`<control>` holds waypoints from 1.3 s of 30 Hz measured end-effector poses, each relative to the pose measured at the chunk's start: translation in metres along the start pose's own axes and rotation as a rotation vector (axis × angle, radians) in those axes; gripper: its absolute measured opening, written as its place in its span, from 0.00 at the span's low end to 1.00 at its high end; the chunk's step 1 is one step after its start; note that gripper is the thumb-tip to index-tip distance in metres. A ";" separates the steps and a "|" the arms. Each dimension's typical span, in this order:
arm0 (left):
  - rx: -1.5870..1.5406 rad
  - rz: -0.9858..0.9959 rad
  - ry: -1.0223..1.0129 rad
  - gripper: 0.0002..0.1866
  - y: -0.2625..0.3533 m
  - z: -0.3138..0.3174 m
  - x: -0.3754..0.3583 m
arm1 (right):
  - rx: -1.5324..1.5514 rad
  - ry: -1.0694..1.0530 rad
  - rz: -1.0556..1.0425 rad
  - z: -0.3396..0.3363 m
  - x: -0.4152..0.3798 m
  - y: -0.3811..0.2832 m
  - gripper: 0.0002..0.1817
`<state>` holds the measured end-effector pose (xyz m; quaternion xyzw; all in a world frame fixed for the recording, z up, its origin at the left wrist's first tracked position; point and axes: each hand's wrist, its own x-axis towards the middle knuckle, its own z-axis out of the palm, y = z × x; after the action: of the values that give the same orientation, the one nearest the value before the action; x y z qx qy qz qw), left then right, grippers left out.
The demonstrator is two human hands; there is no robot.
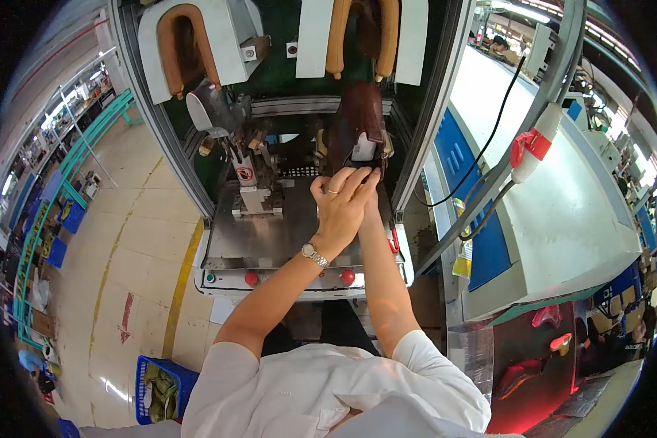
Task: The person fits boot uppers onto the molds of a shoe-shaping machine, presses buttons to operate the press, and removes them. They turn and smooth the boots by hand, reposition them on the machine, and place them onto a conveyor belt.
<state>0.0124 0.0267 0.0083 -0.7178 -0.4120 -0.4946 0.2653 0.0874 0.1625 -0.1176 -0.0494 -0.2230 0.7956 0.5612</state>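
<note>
A dark brown leather shoe upper [359, 109] with a pale lining sits over the right-hand form of a machine. My left hand [343, 201], wearing a ring and a watch, reaches across to its lower edge. The fingers are bent and pressed together on that edge. Just behind it is my right hand [370, 201], close against the same edge. Its fingers are mostly covered by my left hand, so its grip is hidden. Left of both hands stands the machine's other station [254, 175], with metal clamps and a warning sticker.
Above hang white housings [153, 55] with padded orange-brown U-shaped clamps [336, 36]. Red buttons [347, 277] line the front panel [299, 285]. Metal frame posts [160, 124] flank the work area. A blue basket [144, 394] stands on the floor at left, a white machine [562, 226] at right.
</note>
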 end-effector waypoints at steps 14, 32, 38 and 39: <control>-0.095 -0.089 -0.006 0.21 0.005 0.007 -0.002 | -0.255 0.096 -0.058 -0.031 -0.020 -0.005 0.15; -0.021 -0.044 -0.036 0.23 -0.003 0.012 -0.010 | -0.858 0.109 -0.222 -0.066 0.009 -0.007 0.13; -0.012 -0.059 -0.065 0.25 -0.003 0.011 -0.013 | -1.011 0.103 -0.256 -0.072 0.015 -0.005 0.12; -0.009 -0.054 -0.068 0.25 -0.003 0.010 -0.014 | -1.034 0.105 -0.268 -0.071 0.015 -0.004 0.12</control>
<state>0.0123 0.0316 -0.0083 -0.7240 -0.4380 -0.4787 0.2343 0.1084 0.1988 -0.1765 -0.3301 -0.5618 0.4998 0.5707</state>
